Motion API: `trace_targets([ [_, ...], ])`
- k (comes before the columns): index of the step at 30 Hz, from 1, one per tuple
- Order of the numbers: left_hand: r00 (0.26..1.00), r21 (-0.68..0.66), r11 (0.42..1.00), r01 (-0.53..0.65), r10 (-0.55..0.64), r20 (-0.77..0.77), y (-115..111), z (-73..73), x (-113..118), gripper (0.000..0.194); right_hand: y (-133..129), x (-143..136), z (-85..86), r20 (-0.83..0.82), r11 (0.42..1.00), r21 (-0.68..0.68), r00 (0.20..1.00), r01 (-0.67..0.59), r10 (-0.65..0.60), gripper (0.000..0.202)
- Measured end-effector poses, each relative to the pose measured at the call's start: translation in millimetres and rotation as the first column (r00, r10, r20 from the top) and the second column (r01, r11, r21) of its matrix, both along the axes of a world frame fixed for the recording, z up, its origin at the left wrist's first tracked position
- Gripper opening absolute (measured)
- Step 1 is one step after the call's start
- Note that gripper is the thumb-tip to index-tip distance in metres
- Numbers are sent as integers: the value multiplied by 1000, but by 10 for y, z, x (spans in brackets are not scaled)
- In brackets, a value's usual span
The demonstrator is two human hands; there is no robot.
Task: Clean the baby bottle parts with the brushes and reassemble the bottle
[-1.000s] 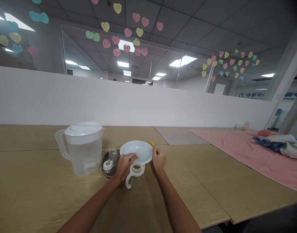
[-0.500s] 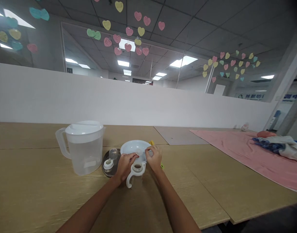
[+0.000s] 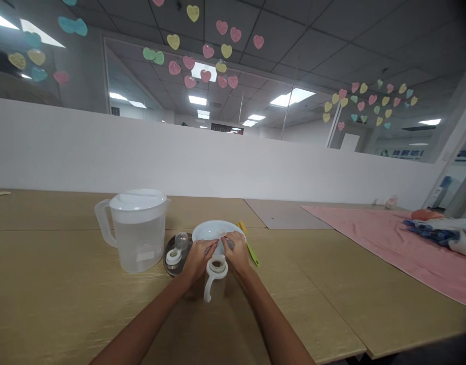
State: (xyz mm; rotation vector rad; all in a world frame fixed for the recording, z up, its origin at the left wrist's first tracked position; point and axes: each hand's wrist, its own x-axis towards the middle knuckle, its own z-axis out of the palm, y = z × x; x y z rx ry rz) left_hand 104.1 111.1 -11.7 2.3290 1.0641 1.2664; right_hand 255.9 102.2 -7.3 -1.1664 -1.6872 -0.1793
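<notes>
Both my hands meet over the near side of a white bowl (image 3: 203,229), fingertips pinched. My left hand (image 3: 196,259) is closed, and what lies between its fingers is hidden. Between the fingertips of my right hand (image 3: 237,249), also closed, shows a small translucent piece (image 3: 222,234), too small to name. Just below the hands a clear baby bottle (image 3: 217,275) stands upright without a cap, a white curved handle around its neck. To the left, a round metal tray (image 3: 168,270) holds a clear dome cap (image 3: 181,240) and a white ring-shaped collar (image 3: 173,257).
A large lidded plastic jug (image 3: 138,238) of water stands left of the tray. Right of the bowl lies a yellow-green brush (image 3: 251,251). Pink cloth (image 3: 373,238) with folded fabric on it covers the table's right side. A white wall (image 3: 225,167) rises behind.
My right hand has moved left, closer to my left hand, and more of the brush shows. The bottle's handle points more toward me. The whole view has shifted slightly.
</notes>
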Motion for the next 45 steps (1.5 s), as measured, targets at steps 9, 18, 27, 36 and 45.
trace_targets([
  [9, 939, 109, 989, -101, 58, 338, -374, -69, -384, 32, 52, 65, -1, 86, 993, -110, 996, 44, -34, 25],
  [18, 948, 333, 907, 256, -303, 96, -510, -141, -208, 56, -19, 81, 42, 340, 951, -273, 939, 144, -45, 25],
  [27, 933, 259, 929, 264, -314, 174, -467, -187, -224, 48, 60, 76, -17, -170, 967, -239, 984, -89, 49, 26],
  [36, 979, 149, 974, 170, -184, 83, -443, -240, -214, 47, 99, 45, 120, -946, 932, 157, 222, -327, 237, 51],
  [45, 991, 223, 967, 124, -131, 15, -436, -224, -219, 45, -8, -23, 239, -960, 796, 241, -16, -555, 279, 44],
])
